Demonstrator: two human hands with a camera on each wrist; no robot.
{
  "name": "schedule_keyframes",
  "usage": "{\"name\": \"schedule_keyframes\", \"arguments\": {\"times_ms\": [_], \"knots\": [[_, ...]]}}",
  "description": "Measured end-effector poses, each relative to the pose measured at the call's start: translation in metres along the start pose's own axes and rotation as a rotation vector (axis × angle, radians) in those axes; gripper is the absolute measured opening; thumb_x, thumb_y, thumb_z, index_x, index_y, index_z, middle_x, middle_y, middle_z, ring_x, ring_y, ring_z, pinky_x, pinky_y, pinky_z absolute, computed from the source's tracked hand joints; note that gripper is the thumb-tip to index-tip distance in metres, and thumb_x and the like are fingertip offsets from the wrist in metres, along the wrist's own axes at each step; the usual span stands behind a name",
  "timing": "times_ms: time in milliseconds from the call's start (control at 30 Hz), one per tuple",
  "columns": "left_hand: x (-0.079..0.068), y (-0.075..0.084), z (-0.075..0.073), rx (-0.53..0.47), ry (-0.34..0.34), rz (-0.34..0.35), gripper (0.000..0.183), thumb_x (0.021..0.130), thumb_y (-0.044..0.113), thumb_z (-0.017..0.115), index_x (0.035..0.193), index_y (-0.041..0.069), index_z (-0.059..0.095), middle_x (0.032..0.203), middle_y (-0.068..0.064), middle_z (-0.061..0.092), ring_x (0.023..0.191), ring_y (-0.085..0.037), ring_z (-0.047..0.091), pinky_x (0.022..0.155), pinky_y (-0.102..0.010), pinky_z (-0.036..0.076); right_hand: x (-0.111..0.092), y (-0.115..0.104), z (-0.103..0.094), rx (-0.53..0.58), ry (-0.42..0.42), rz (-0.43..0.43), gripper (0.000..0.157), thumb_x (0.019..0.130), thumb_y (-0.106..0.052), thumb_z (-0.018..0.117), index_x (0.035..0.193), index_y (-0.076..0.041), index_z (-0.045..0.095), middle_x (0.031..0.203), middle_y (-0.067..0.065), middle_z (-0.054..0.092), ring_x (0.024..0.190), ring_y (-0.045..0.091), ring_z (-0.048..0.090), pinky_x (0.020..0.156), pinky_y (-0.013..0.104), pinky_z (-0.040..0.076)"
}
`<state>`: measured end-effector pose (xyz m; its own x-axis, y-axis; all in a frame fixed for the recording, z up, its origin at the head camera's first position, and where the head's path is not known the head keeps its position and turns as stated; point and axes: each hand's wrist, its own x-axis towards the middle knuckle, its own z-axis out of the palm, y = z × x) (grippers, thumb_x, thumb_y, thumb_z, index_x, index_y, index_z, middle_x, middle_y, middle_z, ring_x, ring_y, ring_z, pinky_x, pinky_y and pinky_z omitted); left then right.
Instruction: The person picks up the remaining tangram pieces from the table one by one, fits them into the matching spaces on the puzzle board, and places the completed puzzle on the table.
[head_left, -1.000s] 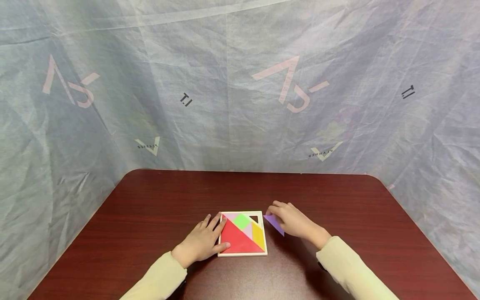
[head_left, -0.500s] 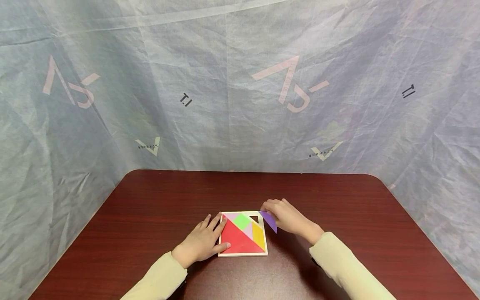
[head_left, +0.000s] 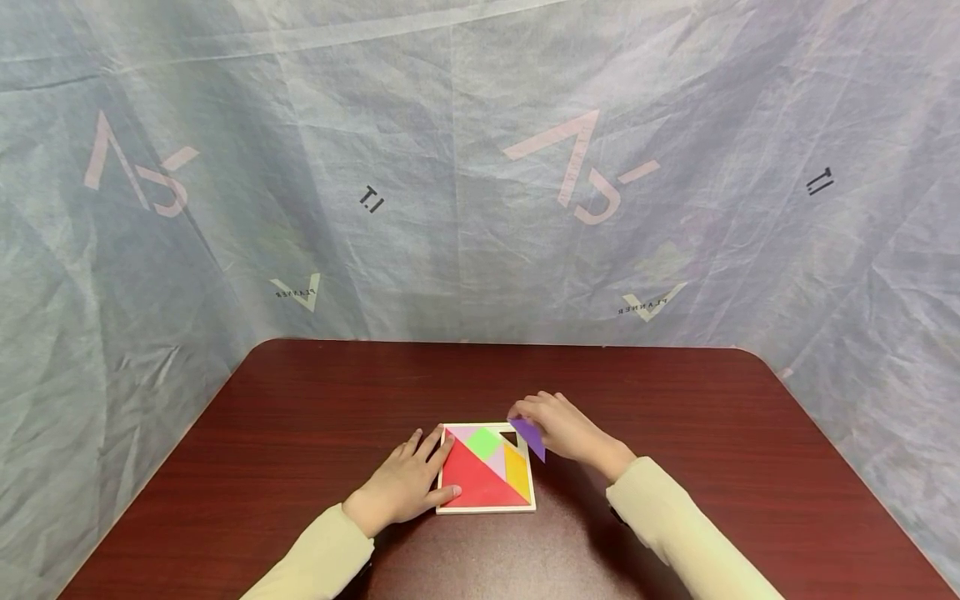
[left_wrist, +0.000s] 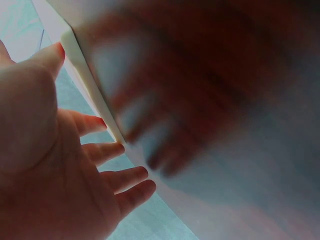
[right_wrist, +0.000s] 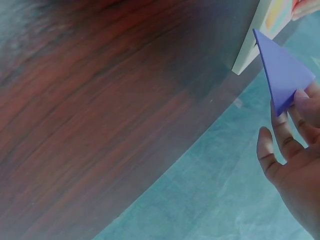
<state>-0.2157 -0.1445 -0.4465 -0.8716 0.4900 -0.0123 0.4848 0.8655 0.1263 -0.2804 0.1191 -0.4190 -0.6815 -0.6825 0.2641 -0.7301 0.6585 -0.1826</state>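
My right hand (head_left: 564, 428) pinches a purple triangle tangram piece (right_wrist: 286, 70) between thumb and fingers. In the head view the piece overlaps the upper right corner of a white-framed tangram tray (head_left: 487, 509), beside a dark triangular gap (head_left: 511, 438). My left hand (head_left: 401, 485) lies with spread fingers over the tray's left edge, fingertips and thumb on the large red area (head_left: 480, 481). Also in the tray are a green square (head_left: 483, 443), pink triangles, the lower one (head_left: 497, 461) by the square, and a yellow parallelogram (head_left: 517, 472).
The tray lies on a dark red wood-grain table (head_left: 337, 400) with rounded far corners. Grey printed cloth (head_left: 457, 250) hangs behind the table and along both sides.
My right hand has moved left and slightly away from me, bringing the purple triangle from beside the tray to over its upper right corner. The left hand stays in place.
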Motion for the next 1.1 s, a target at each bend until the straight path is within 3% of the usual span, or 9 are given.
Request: {"name": "schedule_keyframes", "arguments": {"times_ms": [367,633,1100], "knots": [[0.001,-0.002,0.003,0.005,0.004,0.005,0.071,0.088,0.052,0.048,0.14,0.006,0.035,0.147,-0.018,0.028,0.128,-0.046,0.033,0.102,-0.051,0.034,0.012,-0.004,0.001,0.118,-0.038,0.015,0.029,0.078,0.01,0.058,0.096,-0.012,0.064,0.086,-0.002,0.063,0.083,0.015,0.054,0.074,0.03,0.038],[0.001,-0.003,0.004,0.0,0.012,0.005,0.072,0.088,0.053,0.047,0.141,0.005,0.035,0.147,-0.018,0.028,0.128,-0.047,0.034,0.101,-0.051,0.034,0.022,-0.007,0.007,0.179,-0.051,-0.031,0.03,0.079,0.013,0.051,0.094,-0.009,0.065,0.083,0.0,0.063,0.075,0.012,0.053,0.072,0.026,0.046],[0.001,-0.002,0.004,0.021,0.02,0.005,0.071,0.088,0.053,0.047,0.14,0.005,0.036,0.147,-0.018,0.029,0.127,-0.046,0.035,0.101,-0.05,0.035,0.032,-0.01,0.013,0.181,-0.122,-0.054,0.031,0.079,0.014,0.049,0.091,-0.01,0.065,0.088,0.0,0.067,0.079,0.01,0.059,0.072,0.023,0.048]]}}
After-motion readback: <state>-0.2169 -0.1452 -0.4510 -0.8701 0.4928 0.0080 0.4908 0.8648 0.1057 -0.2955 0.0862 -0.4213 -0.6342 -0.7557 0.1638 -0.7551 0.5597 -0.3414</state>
